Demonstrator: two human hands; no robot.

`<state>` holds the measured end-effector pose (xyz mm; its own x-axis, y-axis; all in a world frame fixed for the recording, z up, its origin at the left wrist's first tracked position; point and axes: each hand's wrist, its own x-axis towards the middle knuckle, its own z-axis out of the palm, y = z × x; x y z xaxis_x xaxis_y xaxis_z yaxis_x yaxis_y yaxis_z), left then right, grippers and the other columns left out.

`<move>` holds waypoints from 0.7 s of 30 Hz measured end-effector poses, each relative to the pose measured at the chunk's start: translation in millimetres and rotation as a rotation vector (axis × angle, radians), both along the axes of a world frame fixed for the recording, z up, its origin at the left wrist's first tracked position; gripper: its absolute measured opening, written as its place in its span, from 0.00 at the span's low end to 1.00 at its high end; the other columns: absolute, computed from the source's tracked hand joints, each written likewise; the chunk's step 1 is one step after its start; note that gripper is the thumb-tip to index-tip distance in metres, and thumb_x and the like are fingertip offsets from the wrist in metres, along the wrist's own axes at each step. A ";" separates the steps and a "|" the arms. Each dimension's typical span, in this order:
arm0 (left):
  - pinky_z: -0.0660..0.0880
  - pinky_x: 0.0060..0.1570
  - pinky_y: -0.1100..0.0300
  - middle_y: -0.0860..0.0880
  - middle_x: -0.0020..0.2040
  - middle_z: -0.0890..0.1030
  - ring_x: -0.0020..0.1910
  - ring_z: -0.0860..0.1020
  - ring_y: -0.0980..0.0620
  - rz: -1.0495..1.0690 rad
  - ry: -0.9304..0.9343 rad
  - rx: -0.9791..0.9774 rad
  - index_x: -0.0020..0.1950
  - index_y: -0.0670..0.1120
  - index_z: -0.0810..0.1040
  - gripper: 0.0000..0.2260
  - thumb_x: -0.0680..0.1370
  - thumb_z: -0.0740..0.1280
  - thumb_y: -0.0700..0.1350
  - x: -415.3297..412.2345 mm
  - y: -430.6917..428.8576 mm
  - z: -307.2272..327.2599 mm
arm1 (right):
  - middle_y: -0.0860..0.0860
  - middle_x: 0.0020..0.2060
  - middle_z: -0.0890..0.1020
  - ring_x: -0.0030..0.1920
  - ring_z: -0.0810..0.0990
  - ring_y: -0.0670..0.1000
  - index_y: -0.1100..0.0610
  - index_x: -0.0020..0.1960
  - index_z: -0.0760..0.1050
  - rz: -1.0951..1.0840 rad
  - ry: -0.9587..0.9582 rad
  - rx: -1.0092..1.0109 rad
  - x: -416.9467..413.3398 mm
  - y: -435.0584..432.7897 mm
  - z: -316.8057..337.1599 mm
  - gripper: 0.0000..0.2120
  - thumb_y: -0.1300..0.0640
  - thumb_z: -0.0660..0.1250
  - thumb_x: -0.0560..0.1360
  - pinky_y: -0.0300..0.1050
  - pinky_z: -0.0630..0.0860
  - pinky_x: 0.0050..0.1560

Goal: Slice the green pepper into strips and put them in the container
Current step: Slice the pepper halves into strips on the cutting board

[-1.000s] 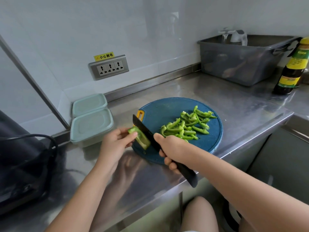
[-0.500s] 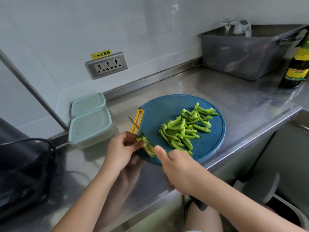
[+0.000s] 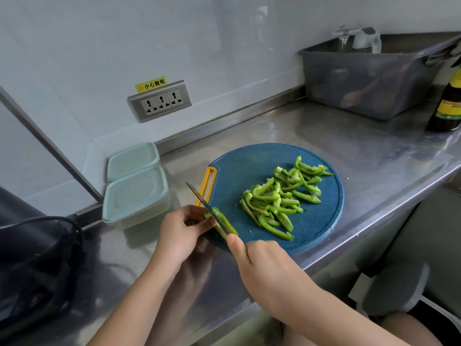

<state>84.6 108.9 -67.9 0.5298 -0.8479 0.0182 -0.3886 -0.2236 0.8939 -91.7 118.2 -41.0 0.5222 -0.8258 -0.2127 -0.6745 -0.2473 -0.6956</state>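
The right hand point(image 3: 262, 265) grips the knife point(image 3: 199, 197), now lowered onto the last pepper piece point(image 3: 224, 221) the left hand point(image 3: 179, 231) pinches — slicing nearly done.

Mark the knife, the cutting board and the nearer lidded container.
knife point(image 3: 199, 196), head view, middle of the bare blade.
cutting board point(image 3: 249, 171), head view, bare blue surface toward its far rim.
nearer lidded container point(image 3: 136, 193), head view, centre of its lid.
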 end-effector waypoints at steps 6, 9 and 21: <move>0.72 0.34 0.65 0.45 0.39 0.84 0.36 0.80 0.50 0.014 0.040 -0.001 0.45 0.43 0.83 0.05 0.71 0.74 0.38 -2.8 1.3 -1.2 | 0.52 0.27 0.63 0.27 0.61 0.52 0.56 0.31 0.58 0.050 0.053 -0.020 2.3 -7.0 2.9 0.26 0.40 0.45 0.80 0.43 0.58 0.27; 0.69 0.28 0.68 0.48 0.37 0.84 0.32 0.79 0.53 0.020 0.050 -0.005 0.44 0.46 0.83 0.04 0.71 0.74 0.39 -4.7 2.8 -1.0 | 0.52 0.28 0.63 0.28 0.62 0.54 0.54 0.31 0.58 0.075 0.052 -0.009 2.2 -9.3 7.9 0.23 0.44 0.46 0.82 0.43 0.61 0.28; 0.71 0.25 0.62 0.43 0.36 0.84 0.30 0.76 0.46 -0.013 0.116 -0.018 0.47 0.48 0.85 0.06 0.73 0.73 0.39 -5.0 5.5 -2.0 | 0.55 0.35 0.64 0.31 0.66 0.55 0.65 0.71 0.57 0.100 0.103 -0.017 14.3 -24.0 9.6 0.21 0.67 0.52 0.78 0.46 0.64 0.27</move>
<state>79.5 114.4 -69.9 0.5183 -0.8548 -0.0276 -0.2847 -0.2028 0.9369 -77.4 94.2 -31.5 0.5787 -0.7746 -0.2554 -0.7132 -0.3287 -0.6191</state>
